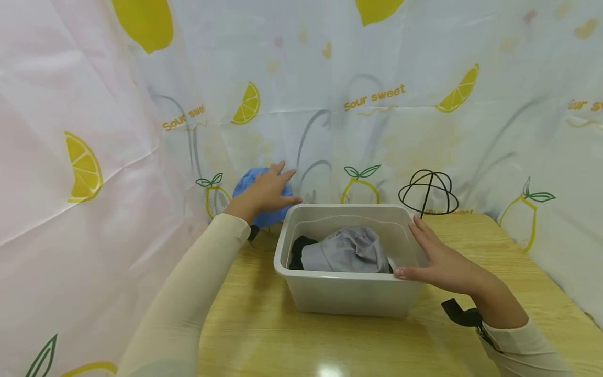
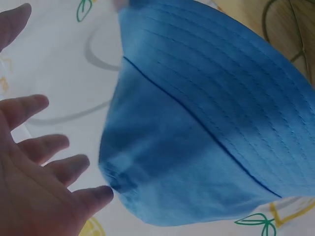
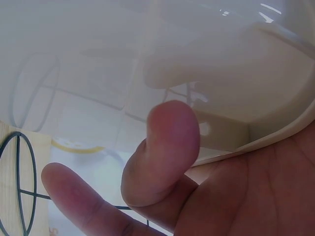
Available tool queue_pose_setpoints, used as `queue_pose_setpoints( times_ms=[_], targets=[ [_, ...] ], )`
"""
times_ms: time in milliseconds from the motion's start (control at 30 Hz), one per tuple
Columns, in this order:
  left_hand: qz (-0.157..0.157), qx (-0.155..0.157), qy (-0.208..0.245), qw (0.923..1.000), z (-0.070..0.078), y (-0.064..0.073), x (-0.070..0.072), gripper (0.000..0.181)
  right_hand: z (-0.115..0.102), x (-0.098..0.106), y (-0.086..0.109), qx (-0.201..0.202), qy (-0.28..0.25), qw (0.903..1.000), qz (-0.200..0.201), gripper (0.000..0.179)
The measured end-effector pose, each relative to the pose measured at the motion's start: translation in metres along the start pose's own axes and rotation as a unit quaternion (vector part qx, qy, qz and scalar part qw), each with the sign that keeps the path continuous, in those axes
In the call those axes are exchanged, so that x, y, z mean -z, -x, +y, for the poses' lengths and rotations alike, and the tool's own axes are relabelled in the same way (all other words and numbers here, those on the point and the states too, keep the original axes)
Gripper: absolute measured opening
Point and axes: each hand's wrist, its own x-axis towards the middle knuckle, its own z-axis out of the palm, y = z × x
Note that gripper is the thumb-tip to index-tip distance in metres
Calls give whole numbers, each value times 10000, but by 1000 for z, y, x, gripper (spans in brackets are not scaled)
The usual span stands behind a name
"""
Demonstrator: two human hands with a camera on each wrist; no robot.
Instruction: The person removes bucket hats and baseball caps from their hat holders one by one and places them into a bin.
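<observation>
My left hand [image 1: 268, 191], fingers spread, is at a blue bucket hat [image 1: 274, 217] at the back left. In the left wrist view, the little fingertip meets or nearly meets the crown of this hat [image 2: 162, 162]; no finger curls round it. A pale grey plastic bin [image 1: 348, 296] stands mid-table. At its right front corner my right hand [image 1: 447, 264] lies against the rim, thumb over the front edge and fingers fairly straight along the side. Inside the bin lies a crumpled grey cap [image 1: 348, 251], with black fabric [image 1: 298, 251] partly hidden behind it.
A black wire hat stand [image 1: 427, 196], bearing no hat, rises behind the bin's right corner. Thin wire parts show below the blue hat. A lemon-print curtain [image 1: 301, 78] hangs behind and to the left of the wooden table [image 1: 264, 335].
</observation>
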Motion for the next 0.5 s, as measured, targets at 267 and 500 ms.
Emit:
queue_pose_setpoints(
  times_ms=[267, 500],
  targets=[
    [410, 492, -346, 9973, -17, -6, -3, 96, 1, -2, 1, 12, -47, 10000, 52, 118],
    [698, 956, -319, 9925, -38, -9, -10, 101, 1, -2, 0, 37, -2, 9999, 135, 118]
  ],
)
